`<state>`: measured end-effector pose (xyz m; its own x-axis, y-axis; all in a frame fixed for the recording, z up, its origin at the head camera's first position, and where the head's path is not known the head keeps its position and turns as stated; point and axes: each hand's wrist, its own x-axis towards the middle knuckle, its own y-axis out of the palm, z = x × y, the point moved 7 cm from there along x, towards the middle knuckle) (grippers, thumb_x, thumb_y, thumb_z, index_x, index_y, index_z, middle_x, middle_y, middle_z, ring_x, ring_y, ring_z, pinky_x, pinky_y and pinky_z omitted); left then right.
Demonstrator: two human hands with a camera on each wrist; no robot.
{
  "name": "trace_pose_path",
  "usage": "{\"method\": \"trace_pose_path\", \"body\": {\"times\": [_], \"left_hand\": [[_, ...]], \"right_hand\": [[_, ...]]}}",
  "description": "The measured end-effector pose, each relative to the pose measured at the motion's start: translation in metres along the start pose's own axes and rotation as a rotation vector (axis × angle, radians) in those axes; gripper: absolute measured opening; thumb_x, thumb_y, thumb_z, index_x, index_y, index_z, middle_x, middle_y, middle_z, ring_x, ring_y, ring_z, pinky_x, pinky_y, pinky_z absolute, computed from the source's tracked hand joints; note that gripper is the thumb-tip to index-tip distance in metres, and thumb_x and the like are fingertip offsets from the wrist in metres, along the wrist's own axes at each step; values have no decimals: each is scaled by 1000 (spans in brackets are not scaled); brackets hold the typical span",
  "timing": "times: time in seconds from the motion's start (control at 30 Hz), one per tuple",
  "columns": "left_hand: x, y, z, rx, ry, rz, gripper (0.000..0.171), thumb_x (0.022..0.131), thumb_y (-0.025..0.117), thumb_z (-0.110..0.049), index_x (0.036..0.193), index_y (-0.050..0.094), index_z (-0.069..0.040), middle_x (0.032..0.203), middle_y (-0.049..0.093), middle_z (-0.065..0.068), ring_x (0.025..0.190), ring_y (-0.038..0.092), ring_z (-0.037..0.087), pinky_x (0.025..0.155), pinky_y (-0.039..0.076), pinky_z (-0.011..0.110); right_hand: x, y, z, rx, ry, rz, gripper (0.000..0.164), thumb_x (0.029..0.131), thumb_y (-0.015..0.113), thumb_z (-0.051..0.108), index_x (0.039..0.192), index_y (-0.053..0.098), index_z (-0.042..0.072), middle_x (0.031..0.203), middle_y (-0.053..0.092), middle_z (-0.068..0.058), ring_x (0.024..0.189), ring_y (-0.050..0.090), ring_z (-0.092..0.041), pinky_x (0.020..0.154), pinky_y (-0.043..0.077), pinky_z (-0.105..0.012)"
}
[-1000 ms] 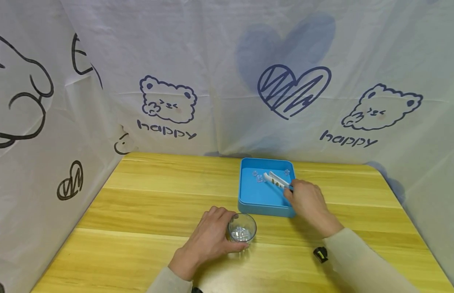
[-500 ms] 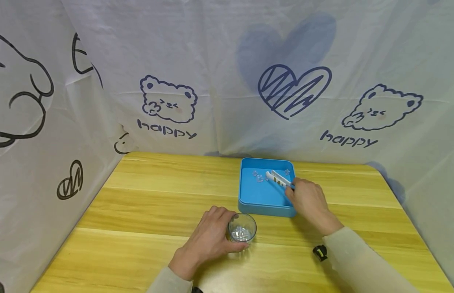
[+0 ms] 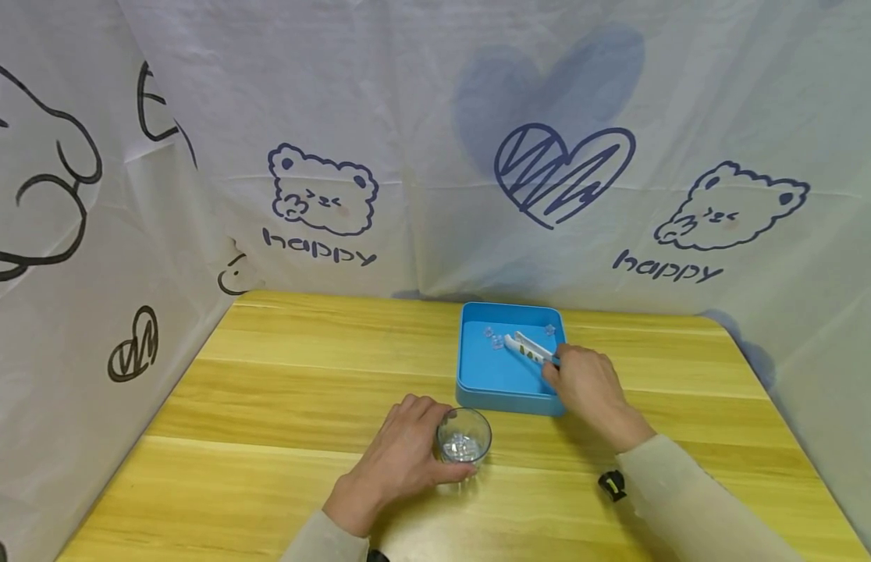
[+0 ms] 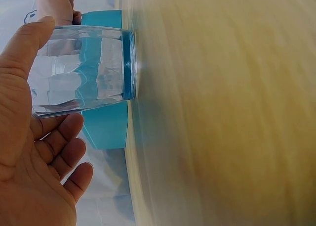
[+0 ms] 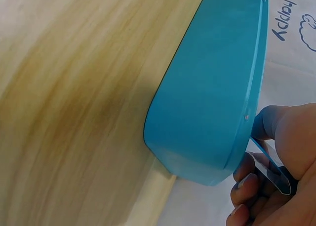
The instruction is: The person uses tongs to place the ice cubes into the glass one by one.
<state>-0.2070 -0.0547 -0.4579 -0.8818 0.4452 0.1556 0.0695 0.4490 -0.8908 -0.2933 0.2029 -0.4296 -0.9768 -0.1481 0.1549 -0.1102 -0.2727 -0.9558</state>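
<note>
My left hand (image 3: 400,457) curls round a clear drinking glass (image 3: 471,425) standing on the table, thumb on the near side and fingers on the far side. Clear, ice-like pieces (image 3: 461,448) lie at the bottom of the glass. My right hand (image 3: 591,390) reaches over the right rim of a blue box (image 3: 502,375) and pinches a pair of tongs (image 3: 532,350) between thumb and fingers. Their white, patterned arms point left into the box, tips low beside a small clear piece (image 3: 498,342). In the right wrist view the box wall hides the tips of the tongs (image 5: 274,174).
Another clear piece (image 3: 550,330) lies in the box's far right corner, and one more (image 3: 488,332) towards its left side. The wooden table (image 3: 288,390) ends at white printed cloth (image 3: 421,156) behind and at both sides. A black strap (image 3: 612,485) shows by the right sleeve.
The tongs' tips first shifted slightly right and away, then came back left and nearer beside the clear pieces. My left hand and the glass have stayed in place.
</note>
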Motion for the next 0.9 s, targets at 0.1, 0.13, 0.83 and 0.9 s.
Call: {"method": "trace_pose_path", "body": {"times": [0.1,0.13,0.83,0.9], "left_hand": [[0,-1,0,0,3,-5,80,78,82,-69,134,66,-15,121,67,-2,112,54,17,99,48,41],[0,-1,0,1,7,-8,80,78,82,-69,134,66,-15,121,67,-2,112,54,17,99,48,41],[0,-1,-1,-3,-13,15,80,78,82,-69,134,66,-15,123,67,-2,114,54,17,101,48,41],[0,-1,-1,-4,-17,17,80,78,82,-69,135,66,-15,123,67,-3,114,54,17,102,48,41]], "right_hand": [[0,1,0,-13,-10,-3,30,101,65,20,77,55,7,64,44,-4,56,45,-21,52,33,-31],[0,1,0,-18,-11,-5,30,100,66,21,76,55,7,64,44,-4,56,45,-21,53,33,-31],[-1,4,1,-31,-17,-46,28,100,65,18,76,55,7,64,44,-4,57,46,-22,56,34,-33],[-2,3,2,-28,-17,-46,28,100,65,18,76,55,7,64,44,-4,56,45,-22,55,34,-33]]}}
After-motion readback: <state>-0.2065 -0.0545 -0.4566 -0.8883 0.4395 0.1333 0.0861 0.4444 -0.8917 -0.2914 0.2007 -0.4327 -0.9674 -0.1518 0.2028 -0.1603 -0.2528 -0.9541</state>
